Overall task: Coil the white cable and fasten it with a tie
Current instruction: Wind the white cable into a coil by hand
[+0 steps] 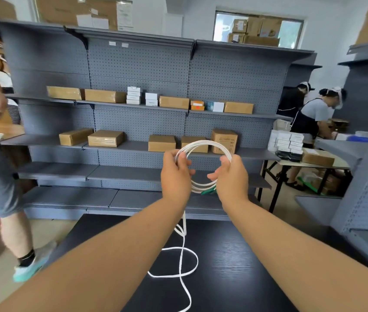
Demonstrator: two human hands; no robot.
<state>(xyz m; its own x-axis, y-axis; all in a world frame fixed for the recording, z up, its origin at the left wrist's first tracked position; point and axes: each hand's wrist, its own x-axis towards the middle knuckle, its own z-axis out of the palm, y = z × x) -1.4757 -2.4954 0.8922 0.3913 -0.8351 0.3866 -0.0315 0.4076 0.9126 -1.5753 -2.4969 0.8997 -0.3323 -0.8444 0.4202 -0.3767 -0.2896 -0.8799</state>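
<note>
A person winds a white cable [203, 146] into a coil held at chest height above a dark table [234, 255], in a stockroom lined with grey shelving [138, 86]. The left hand [175, 176] closes its grip on the left side of the coil, thumb and fingers pinching the gathered turns together, while the right hand [231, 176] grips the right side more loosely, its fingers curled around the strands. Several turns are already formed, and a green end piece [209, 190] shows at the bottom of the coil, beside the right hand; what it is cannot be told. The rest of the cable hangs down from the left hand and lies in an open loop [178, 262] on the table before running off the near edge of the view, so the coiling appears to be roughly mid-way, with a fair length left to gather. To do this step well, each new turn should likely match the size of those already held, laid flat against them rather than crossed, with the left hand keeping a firm pinch so the stack does not spring apart. The slack on the table crosses itself and could kink if pulled up quickly. No tie is visible. Other people work at the edges of the room.
</note>
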